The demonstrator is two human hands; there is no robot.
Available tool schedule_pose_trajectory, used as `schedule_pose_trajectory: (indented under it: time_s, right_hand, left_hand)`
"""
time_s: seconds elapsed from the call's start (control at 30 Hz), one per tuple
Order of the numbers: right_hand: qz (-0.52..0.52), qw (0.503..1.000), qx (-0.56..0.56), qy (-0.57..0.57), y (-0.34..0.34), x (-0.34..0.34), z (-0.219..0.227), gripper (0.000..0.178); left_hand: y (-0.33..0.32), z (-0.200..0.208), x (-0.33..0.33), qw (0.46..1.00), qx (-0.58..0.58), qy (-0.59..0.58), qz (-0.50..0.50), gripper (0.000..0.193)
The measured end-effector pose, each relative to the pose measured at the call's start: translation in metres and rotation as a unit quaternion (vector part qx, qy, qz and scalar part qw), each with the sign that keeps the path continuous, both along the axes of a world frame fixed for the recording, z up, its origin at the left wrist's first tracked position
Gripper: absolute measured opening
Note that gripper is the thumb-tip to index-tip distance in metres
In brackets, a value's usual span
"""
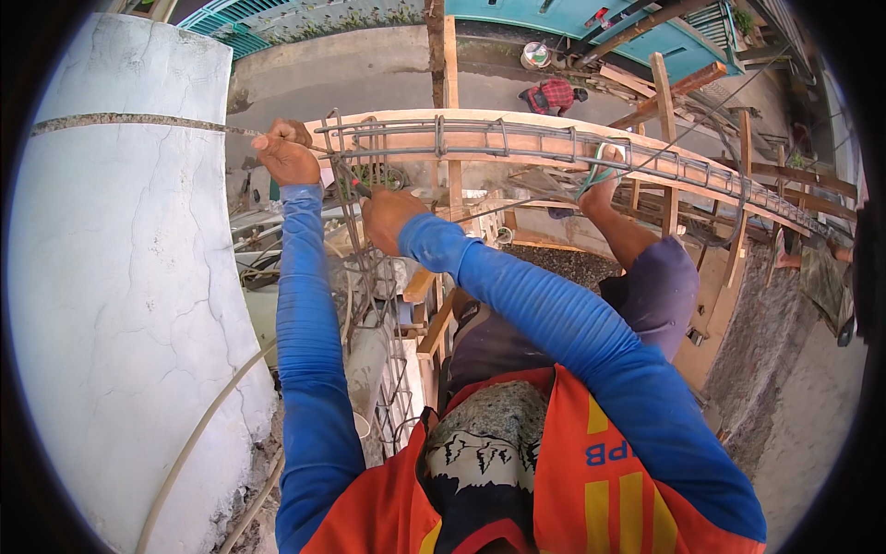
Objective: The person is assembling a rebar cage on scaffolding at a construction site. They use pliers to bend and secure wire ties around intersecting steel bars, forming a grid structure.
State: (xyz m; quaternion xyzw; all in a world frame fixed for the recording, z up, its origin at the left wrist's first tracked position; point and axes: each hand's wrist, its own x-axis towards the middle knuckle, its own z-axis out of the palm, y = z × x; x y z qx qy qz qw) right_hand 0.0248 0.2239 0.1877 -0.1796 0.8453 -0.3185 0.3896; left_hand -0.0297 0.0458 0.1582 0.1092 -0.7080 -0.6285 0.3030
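Observation:
My left hand (pixel 290 155) is closed at the near-left end of a long reinforcing-bar cage (pixel 503 138), where a rusty steel rod (pixel 166 120) crosses the white wall top and meets my fingers. Just right of and below it, my right hand (pixel 392 220) grips a hand tool with a red-and-dark end (pixel 361 188); the rest of it is hidden in my fist. The tool's end is against the upright bars (pixel 355 217) that join the cage. The cage lies along a curved-looking wooden board (pixel 397 129).
A cracked white wall (pixel 129 277) stands left, with a pale hose (pixel 198 429) over it. My sandalled foot (pixel 602 174) rests on the board by the cage. Timber props (pixel 664 102) rise at right. Far below, a person in a checked shirt (pixel 556 95) bends near a bucket (pixel 535 55).

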Motion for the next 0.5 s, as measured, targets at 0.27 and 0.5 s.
schedule_pose_trajectory:
  time_s: [0.27, 0.5]
  right_hand:
    - [-0.427, 0.511, -0.39, -0.636, 0.004, 0.031, -0.034, 0.042]
    - [-0.04, 0.901, -0.104, -0.419, 0.025, -0.012, -0.036, 0.051]
  left_hand:
    - [-0.02, -0.016, 0.008, 0.996, 0.025, -0.001, -0.089, 0.075]
    - [-0.005, -0.003, 0.014, 0.999, -0.017, -0.015, -0.035, 0.075]
